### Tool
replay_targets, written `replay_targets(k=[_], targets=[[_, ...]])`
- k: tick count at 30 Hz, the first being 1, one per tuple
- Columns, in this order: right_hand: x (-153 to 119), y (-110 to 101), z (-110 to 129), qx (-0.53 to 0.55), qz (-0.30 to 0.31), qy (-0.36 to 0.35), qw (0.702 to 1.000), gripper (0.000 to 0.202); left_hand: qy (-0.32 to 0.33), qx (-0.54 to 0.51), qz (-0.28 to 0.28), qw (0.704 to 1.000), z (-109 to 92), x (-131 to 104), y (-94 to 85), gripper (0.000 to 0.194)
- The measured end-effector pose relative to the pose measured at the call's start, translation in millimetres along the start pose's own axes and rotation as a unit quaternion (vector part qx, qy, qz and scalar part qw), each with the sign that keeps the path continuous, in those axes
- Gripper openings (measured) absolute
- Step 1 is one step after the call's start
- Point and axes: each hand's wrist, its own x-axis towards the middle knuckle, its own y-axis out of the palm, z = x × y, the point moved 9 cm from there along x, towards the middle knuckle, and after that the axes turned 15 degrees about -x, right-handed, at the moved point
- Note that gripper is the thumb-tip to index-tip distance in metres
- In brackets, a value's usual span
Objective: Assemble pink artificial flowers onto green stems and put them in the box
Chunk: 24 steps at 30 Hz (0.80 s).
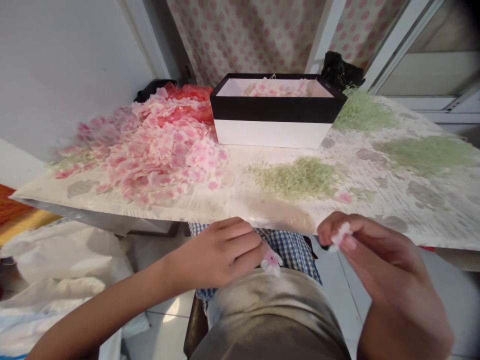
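Note:
Over my lap, my left hand (234,250) is closed, its fingers curled, and a pink and white flower (272,260) shows at its fingertips. On the right, my right hand (386,265) pinches a small white and pink petal piece (340,236) between thumb and forefinger, just over the table's front edge. Beyond my hands lies a pile of pale green stems (303,177) with a single pink petal (345,197) at its right end. A large heap of pink and white petals (165,150) covers the table's left side.
A black and white box (273,132) with pink petals inside stands at the back of the table (247,200). More green stems (431,152) lie to the right. A black bag (341,70) sits behind the box. White bags (67,255) are at lower left.

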Motion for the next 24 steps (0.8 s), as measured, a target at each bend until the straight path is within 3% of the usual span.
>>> replay_targets(k=[3,8,11,16,21,24], targets=[[-0.7,24.8,12.7,0.119,0.118,-0.019,0.986,0.011,0.078,0.1,-0.038,0.991,-8.5,-8.3,-5.7,0.031],[-3.3,63.1,3.8,0.222,0.177,0.067,0.956,0.001,0.144,0.16,-0.074,0.974,-15.7,-23.2,-6.7,0.021],[-5.1,71.2,-0.3,0.255,0.173,0.087,0.947,0.003,0.153,0.167,-0.098,0.969,-15.0,-26.6,-7.7,0.018],[-4.2,76.0,6.5,0.282,0.165,0.042,0.944,0.006,0.155,0.155,-0.122,0.968,-11.3,-28.7,-6.9,0.017],[-1.1,84.2,6.7,0.226,0.143,0.017,0.964,0.02,0.158,0.151,-0.122,0.968,-10.5,-28.6,-4.9,0.015],[0.1,81.4,8.6,0.192,0.108,0.002,0.975,0.023,0.112,0.083,-0.124,0.983,-4.9,-22.3,-5.8,0.015]])
